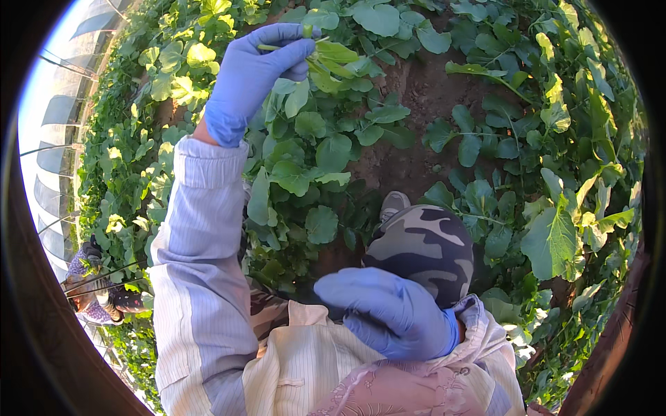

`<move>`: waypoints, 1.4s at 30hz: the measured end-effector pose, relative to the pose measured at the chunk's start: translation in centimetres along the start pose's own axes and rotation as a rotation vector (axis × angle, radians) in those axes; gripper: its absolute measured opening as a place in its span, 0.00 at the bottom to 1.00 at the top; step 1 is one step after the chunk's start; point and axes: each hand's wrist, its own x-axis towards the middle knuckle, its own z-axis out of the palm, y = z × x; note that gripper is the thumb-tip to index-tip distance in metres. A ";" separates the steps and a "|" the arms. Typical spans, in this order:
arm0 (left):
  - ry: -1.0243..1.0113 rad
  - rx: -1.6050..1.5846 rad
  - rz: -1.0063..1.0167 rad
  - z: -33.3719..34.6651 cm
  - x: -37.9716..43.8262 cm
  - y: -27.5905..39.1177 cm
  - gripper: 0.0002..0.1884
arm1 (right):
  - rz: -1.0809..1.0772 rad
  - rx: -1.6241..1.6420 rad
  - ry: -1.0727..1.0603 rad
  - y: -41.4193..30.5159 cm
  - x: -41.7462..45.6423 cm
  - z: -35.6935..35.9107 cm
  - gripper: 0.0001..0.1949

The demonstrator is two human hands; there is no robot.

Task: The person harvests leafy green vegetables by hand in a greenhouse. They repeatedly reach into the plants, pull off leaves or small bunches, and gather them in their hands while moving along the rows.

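My left hand (270,62), in a blue disposable glove, is raised over the crop at the upper left of centre. Its thumb and fingers pinch cut green stems, and a small bunch of leaves (333,60) hangs out to the right. My right hand (387,314), gloved alike, is held before my chest, above the camouflage-clad knee (424,249). Its fingers are extended side by side, with a gap to the thumb. I see nothing in it, though the palm is partly hidden. Broad-leaved green plants (312,151) grow beneath my left arm.
A strip of brown soil (403,130) runs between plant rows, with a grey shoe (394,204) on it. More leafy plants (554,234) stand to the right. At the far left, another person (99,291) is bent among plants near a hooped plastic tunnel wall (57,135).
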 end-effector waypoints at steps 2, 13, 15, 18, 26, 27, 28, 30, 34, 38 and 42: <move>-0.079 0.045 0.103 0.6 -5.0 3.2 0.12 | 0.140 0.518 0.283 -0.4 0.2 1.1 0.25; -0.330 -0.156 0.231 2.7 -22.2 5.5 0.13 | 0.395 0.833 0.721 2.3 5.2 2.5 0.20; -0.141 -0.486 -0.198 2.1 -21.5 5.1 0.09 | 0.485 0.799 0.650 1.9 4.6 3.5 0.22; -0.093 -0.784 -0.345 0.1 -18.7 2.6 0.09 | 0.427 0.673 0.562 1.6 3.9 5.4 0.23; 0.017 -0.401 -0.453 1.4 -17.7 -0.5 0.11 | 0.560 0.579 0.460 3.0 6.8 7.0 0.22; 0.043 -0.383 -0.442 1.6 -17.7 -0.4 0.12 | 0.585 0.603 0.444 3.5 6.9 6.5 0.21; 0.082 -0.364 -0.428 1.5 -17.9 -0.3 0.13 | 0.609 0.628 0.416 4.0 7.1 6.4 0.20; 0.170 -0.116 -0.153 1.7 -17.8 -2.8 0.22 | 0.498 0.649 0.518 4.9 7.6 6.9 0.18; 0.038 -0.436 -0.222 1.2 -17.7 -4.0 0.26 | 0.442 0.222 0.343 5.3 8.9 6.8 0.23; 0.131 -0.614 -0.353 -1.1 -15.9 -3.0 0.16 | 0.397 -0.086 0.080 4.6 11.0 5.2 0.35; 0.536 -0.541 -0.303 -8.3 -14.4 -2.7 0.10 | 0.515 -0.177 -0.127 4.4 13.7 -1.0 0.27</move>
